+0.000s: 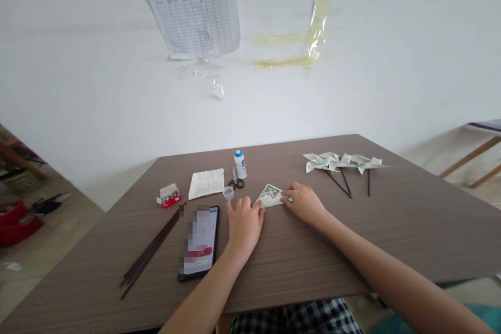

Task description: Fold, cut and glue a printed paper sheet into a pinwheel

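A small printed paper (269,195), folded into a triangle, lies on the table between my two hands. My left hand (245,222) holds its left corner, with the thumb and forefinger on the paper. At the right corner, the fingers of my right hand (304,201) are closed on the paper's edge. Just beyond my left hand are a small clear cup (228,193) and scissors (236,182) with black handles. Behind them stands a white glue bottle (240,165) with a blue cap.
Paper pinwheels (332,162) on dark sticks lie at the back right. To the left are a stack of printed paper sheets (206,183), a small red-and-white box (170,196), several dark sticks (152,250) and a phone (201,242). The wooden table (376,240) meets a white wall.
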`<state>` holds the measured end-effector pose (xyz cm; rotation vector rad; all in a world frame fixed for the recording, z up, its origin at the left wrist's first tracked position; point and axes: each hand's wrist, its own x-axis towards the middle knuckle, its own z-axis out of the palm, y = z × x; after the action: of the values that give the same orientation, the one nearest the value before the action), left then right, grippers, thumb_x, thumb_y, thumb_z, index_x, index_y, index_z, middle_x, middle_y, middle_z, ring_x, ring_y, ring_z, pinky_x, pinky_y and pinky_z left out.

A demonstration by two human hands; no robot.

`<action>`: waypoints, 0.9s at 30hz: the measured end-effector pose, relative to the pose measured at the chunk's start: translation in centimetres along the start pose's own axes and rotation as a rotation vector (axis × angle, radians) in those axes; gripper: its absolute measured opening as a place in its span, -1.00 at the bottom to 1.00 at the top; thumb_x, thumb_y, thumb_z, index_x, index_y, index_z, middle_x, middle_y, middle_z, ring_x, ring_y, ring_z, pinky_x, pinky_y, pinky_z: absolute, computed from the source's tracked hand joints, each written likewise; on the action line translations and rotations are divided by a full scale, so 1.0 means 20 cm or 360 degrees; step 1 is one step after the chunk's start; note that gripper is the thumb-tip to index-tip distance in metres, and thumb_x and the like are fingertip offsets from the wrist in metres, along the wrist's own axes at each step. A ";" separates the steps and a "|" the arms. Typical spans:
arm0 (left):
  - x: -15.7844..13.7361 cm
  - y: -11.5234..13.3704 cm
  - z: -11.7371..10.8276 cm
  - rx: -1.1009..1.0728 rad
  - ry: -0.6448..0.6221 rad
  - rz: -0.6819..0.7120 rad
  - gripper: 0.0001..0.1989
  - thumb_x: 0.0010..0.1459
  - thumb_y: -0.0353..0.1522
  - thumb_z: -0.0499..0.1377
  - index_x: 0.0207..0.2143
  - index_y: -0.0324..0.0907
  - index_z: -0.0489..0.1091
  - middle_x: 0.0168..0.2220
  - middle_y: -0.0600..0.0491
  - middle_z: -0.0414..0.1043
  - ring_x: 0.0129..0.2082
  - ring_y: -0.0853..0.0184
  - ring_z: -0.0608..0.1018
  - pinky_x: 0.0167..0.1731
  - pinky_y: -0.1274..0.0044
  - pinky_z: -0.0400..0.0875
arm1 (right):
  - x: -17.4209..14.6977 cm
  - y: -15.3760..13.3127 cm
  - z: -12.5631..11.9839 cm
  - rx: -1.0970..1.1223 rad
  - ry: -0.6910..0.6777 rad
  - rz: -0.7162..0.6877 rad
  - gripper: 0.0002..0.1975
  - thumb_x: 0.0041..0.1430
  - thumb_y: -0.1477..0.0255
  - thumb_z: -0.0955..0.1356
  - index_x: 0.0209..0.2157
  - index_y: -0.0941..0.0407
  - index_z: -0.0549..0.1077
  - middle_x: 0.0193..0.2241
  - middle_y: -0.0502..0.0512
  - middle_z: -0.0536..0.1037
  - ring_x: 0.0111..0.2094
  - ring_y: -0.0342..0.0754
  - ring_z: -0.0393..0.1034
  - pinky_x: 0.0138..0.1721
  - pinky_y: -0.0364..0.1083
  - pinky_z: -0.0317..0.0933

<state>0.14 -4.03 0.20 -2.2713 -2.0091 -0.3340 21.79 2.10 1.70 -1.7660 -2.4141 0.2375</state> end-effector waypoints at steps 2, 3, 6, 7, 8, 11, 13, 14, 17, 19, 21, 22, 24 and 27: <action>0.00 0.01 0.00 0.0013 -0.0024 -0.0005 -0.64 0.69 -0.35 0.29 0.33 -0.02 0.83 0.13 -0.22 0.77 0.27 -0.13 0.72 0.65 -0.26 0.35 | 0.00 -0.01 0.00 -0.0021 -0.0012 0.0012 -0.63 0.80 0.34 0.42 0.36 0.01 0.85 0.34 0.35 0.80 0.39 0.29 0.71 0.45 0.07 0.42; 0.00 0.01 -0.01 0.0015 -0.0031 -0.0005 -0.63 0.69 -0.35 0.28 0.34 -0.03 0.83 0.13 -0.23 0.77 0.27 -0.14 0.71 0.65 -0.27 0.35 | 0.00 -0.01 0.00 -0.0027 -0.0017 0.0017 -0.62 0.80 0.33 0.41 0.37 0.01 0.85 0.35 0.35 0.80 0.40 0.30 0.70 0.45 0.07 0.41; 0.00 0.01 -0.01 0.0007 -0.0016 0.0004 -0.64 0.68 -0.35 0.29 0.32 -0.01 0.84 0.12 -0.21 0.78 0.26 -0.14 0.71 0.65 -0.27 0.34 | 0.00 -0.02 0.00 -0.0040 -0.0025 0.0021 -0.61 0.80 0.32 0.41 0.38 0.01 0.84 0.36 0.35 0.79 0.41 0.31 0.69 0.45 0.08 0.40; 0.00 0.01 -0.01 0.0004 -0.0008 0.0008 -0.65 0.68 -0.35 0.29 0.31 0.00 0.84 0.12 -0.21 0.78 0.26 -0.14 0.71 0.64 -0.27 0.34 | 0.00 -0.02 0.00 -0.0047 -0.0022 0.0020 -0.61 0.80 0.32 0.40 0.38 0.01 0.83 0.37 0.36 0.78 0.41 0.31 0.68 0.44 0.08 0.39; 0.00 0.01 -0.01 0.0004 -0.0006 0.0010 -0.65 0.68 -0.35 0.29 0.31 -0.01 0.84 0.12 -0.21 0.77 0.26 -0.14 0.71 0.64 -0.27 0.34 | 0.00 -0.02 0.00 -0.0055 -0.0021 0.0019 -0.61 0.81 0.32 0.40 0.39 0.01 0.83 0.37 0.36 0.78 0.41 0.31 0.68 0.44 0.08 0.39; 0.00 0.01 -0.01 0.0010 -0.0022 0.0007 -0.63 0.68 -0.35 0.29 0.33 -0.04 0.83 0.12 -0.23 0.77 0.26 -0.15 0.71 0.64 -0.27 0.34 | 0.00 -0.02 0.00 -0.0071 -0.0014 0.0025 -0.61 0.80 0.32 0.39 0.37 0.01 0.84 0.36 0.36 0.78 0.39 0.30 0.69 0.42 0.09 0.39; 0.00 0.01 0.00 0.0013 -0.0014 0.0013 -0.63 0.68 -0.35 0.28 0.32 -0.04 0.83 0.11 -0.23 0.76 0.24 -0.15 0.71 0.64 -0.27 0.35 | 0.00 -0.02 0.01 -0.0067 -0.0010 0.0031 -0.61 0.79 0.32 0.40 0.34 0.00 0.85 0.35 0.36 0.78 0.36 0.31 0.70 0.41 0.10 0.39; 0.00 0.00 0.00 0.0013 -0.0004 0.0019 -0.64 0.67 -0.36 0.28 0.31 -0.02 0.84 0.10 -0.22 0.76 0.23 -0.14 0.70 0.63 -0.27 0.35 | 0.00 -0.02 0.01 -0.0064 -0.0009 0.0032 -0.62 0.79 0.32 0.40 0.34 0.00 0.85 0.35 0.36 0.78 0.36 0.31 0.70 0.41 0.10 0.38; 0.01 0.00 0.01 0.0021 0.0017 0.0032 -0.64 0.66 -0.36 0.29 0.29 0.00 0.84 0.08 -0.20 0.75 0.22 -0.14 0.69 0.62 -0.27 0.37 | 0.00 -0.02 0.01 -0.0074 -0.0010 0.0040 -0.61 0.80 0.31 0.40 0.36 0.00 0.85 0.35 0.36 0.77 0.35 0.31 0.70 0.43 0.12 0.37; 0.01 0.00 0.01 0.0021 0.0016 0.0028 -0.65 0.66 -0.36 0.29 0.28 -0.01 0.84 0.07 -0.20 0.75 0.22 -0.13 0.70 0.62 -0.26 0.37 | 0.00 -0.03 0.01 -0.0092 -0.0016 0.0056 -0.60 0.80 0.30 0.39 0.38 -0.01 0.84 0.36 0.36 0.77 0.36 0.31 0.70 0.44 0.12 0.37; 0.01 0.01 0.00 0.0007 0.0007 0.0016 -0.65 0.67 -0.36 0.30 0.29 -0.04 0.84 0.08 -0.21 0.76 0.23 -0.15 0.71 0.63 -0.27 0.36 | 0.00 -0.03 0.01 -0.0099 -0.0025 0.0061 -0.59 0.81 0.30 0.39 0.40 -0.01 0.82 0.36 0.38 0.76 0.37 0.32 0.69 0.45 0.13 0.37; 0.01 0.01 0.00 -0.0002 0.0001 0.0010 -0.65 0.67 -0.36 0.30 0.30 -0.05 0.84 0.08 -0.23 0.76 0.23 -0.15 0.71 0.64 -0.27 0.35 | 0.00 -0.03 0.01 -0.0099 -0.0028 0.0059 -0.59 0.81 0.30 0.39 0.41 0.00 0.82 0.36 0.39 0.76 0.38 0.33 0.69 0.46 0.13 0.38; 0.01 0.01 0.00 -0.0016 0.0002 0.0000 -0.65 0.66 -0.38 0.31 0.30 -0.07 0.85 0.09 -0.24 0.76 0.25 -0.17 0.72 0.64 -0.27 0.35 | 0.00 -0.04 0.01 -0.0095 -0.0017 0.0054 -0.59 0.81 0.30 0.39 0.41 0.01 0.82 0.36 0.40 0.76 0.39 0.34 0.69 0.47 0.14 0.38; 0.01 0.01 0.00 -0.0020 0.0018 0.0007 -0.65 0.65 -0.38 0.31 0.28 -0.05 0.85 0.09 -0.23 0.77 0.24 -0.16 0.72 0.64 -0.28 0.35 | -0.01 -0.04 0.01 -0.0086 0.0011 0.0059 -0.61 0.80 0.30 0.40 0.38 -0.01 0.83 0.35 0.39 0.77 0.38 0.33 0.69 0.47 0.14 0.38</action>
<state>0.37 -3.86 0.26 -2.2759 -2.0018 -0.3594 21.11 1.76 1.69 -1.8319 -2.4070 0.1717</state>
